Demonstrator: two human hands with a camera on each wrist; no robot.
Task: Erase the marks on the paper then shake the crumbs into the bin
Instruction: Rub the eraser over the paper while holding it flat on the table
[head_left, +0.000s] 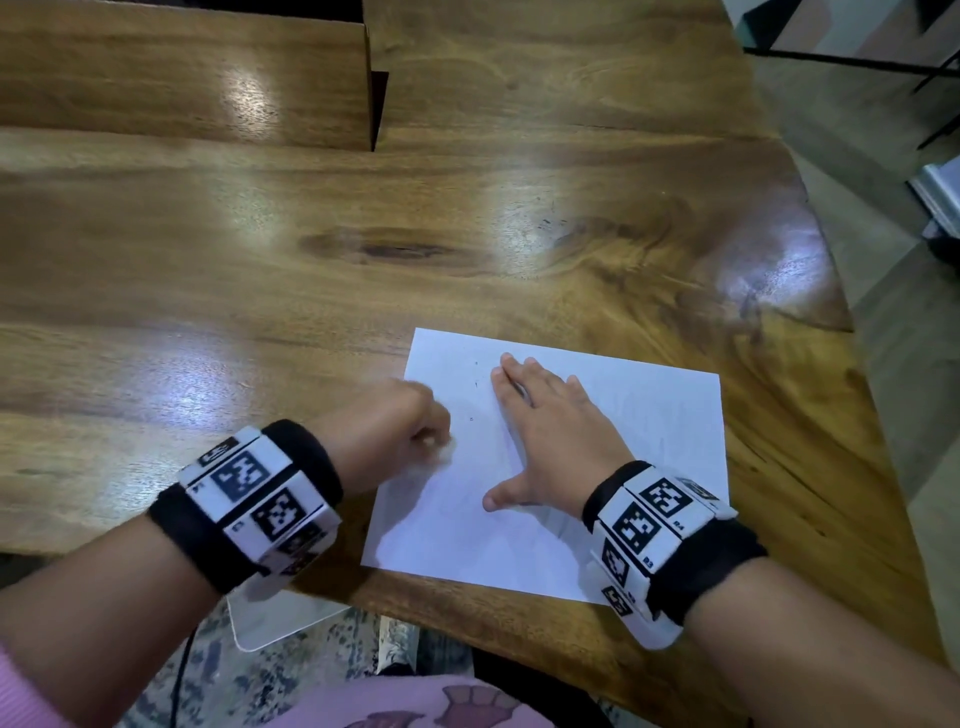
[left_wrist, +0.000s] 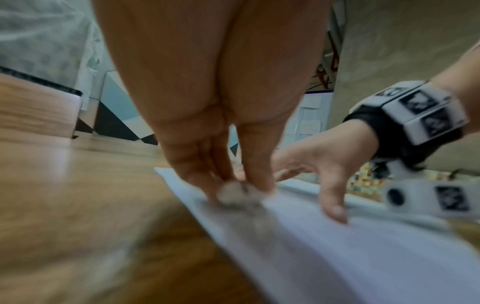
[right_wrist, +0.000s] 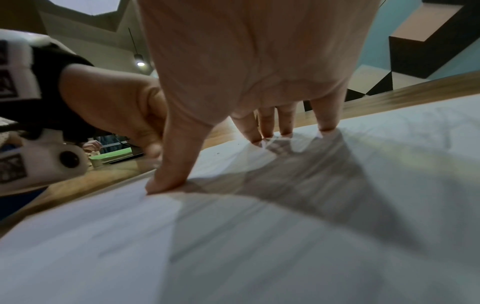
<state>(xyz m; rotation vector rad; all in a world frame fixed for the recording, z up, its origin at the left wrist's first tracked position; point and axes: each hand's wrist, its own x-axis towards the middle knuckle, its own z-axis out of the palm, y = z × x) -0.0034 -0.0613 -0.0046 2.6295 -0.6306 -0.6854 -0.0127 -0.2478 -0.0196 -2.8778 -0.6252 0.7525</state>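
A white sheet of paper (head_left: 644, 447) lies on the wooden table (head_left: 311, 249) near its front right corner. My left hand (head_left: 395, 431) pinches a small white eraser (left_wrist: 233, 191) and holds it against the paper's left edge; it looks blurred. My right hand (head_left: 545, 431) lies flat on the middle of the paper (right_wrist: 311, 226), fingers spread and straight, thumb (right_wrist: 171, 164) out to the side. A few dark crumbs (head_left: 476, 384) sit on the sheet left of my right fingers. No bin is in view.
A raised wooden block (head_left: 182, 73) stands at the table's back left, with a gap beside it. The table's right edge (head_left: 852, 332) drops to the floor. A white board (head_left: 270, 618) shows below the front edge under my left wrist.
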